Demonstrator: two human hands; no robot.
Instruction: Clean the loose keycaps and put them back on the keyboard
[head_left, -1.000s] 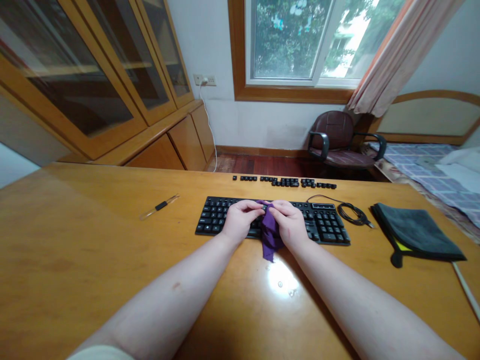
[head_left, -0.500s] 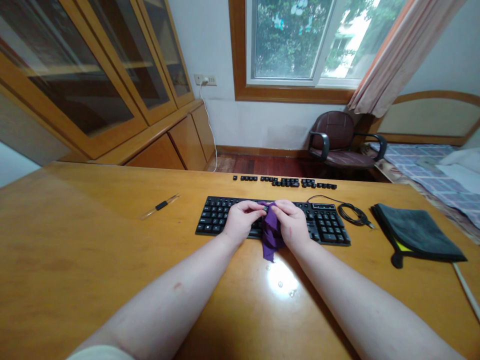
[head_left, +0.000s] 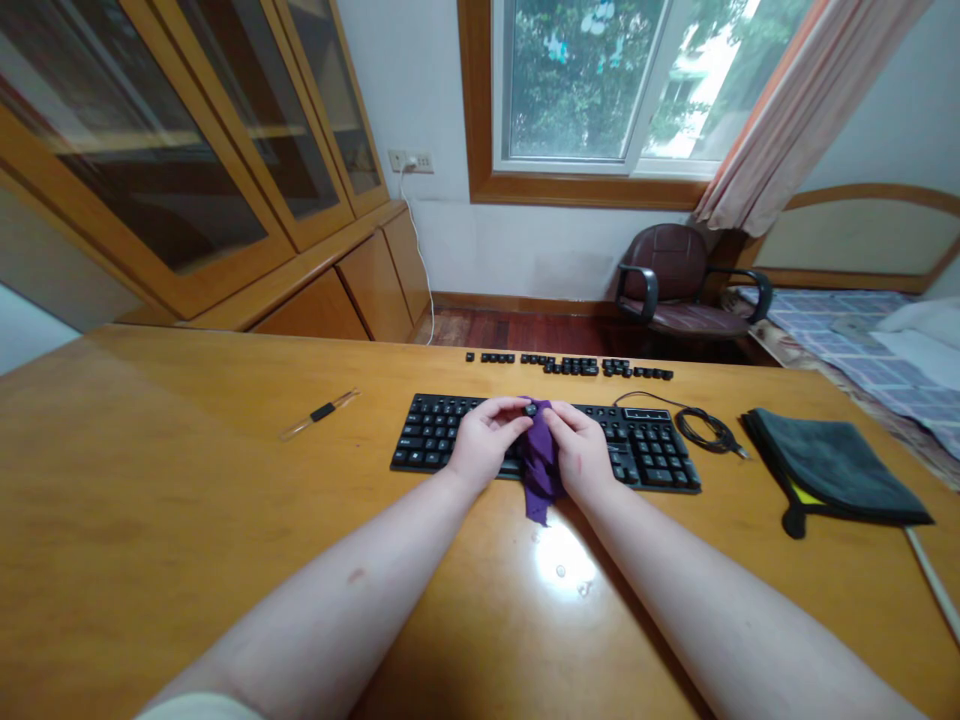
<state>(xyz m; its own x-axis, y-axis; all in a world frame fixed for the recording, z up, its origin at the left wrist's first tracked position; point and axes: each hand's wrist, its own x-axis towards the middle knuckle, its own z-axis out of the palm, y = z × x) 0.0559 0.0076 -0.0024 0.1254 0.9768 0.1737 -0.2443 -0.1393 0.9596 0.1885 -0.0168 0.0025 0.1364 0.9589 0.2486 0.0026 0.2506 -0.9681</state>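
Pinched between the thumb and forefinger of my left hand [head_left: 484, 440] is a small black keycap [head_left: 530, 410]. My right hand [head_left: 583, 445] is closed on a purple cloth [head_left: 541, 465], which touches the keycap and hangs down towards me. Both hands are over the middle of a black keyboard [head_left: 427, 435] and hide much of it. Its left end and number pad stay visible. Along the far edge of the desk, several loose black keycaps [head_left: 580, 366] lie in a broken row.
A clear stick with a black band [head_left: 322, 411] lies on the wooden desk [head_left: 187, 500] at left. The coiled keyboard cable [head_left: 705, 428] sits behind the number pad. A dark grey folded cloth [head_left: 840, 460] is at right. Beyond the desk stands an armchair [head_left: 667, 270].
The keycap shows a little more above the fingertips, and my right hand has shifted slightly to the left. Everything else looks the same.
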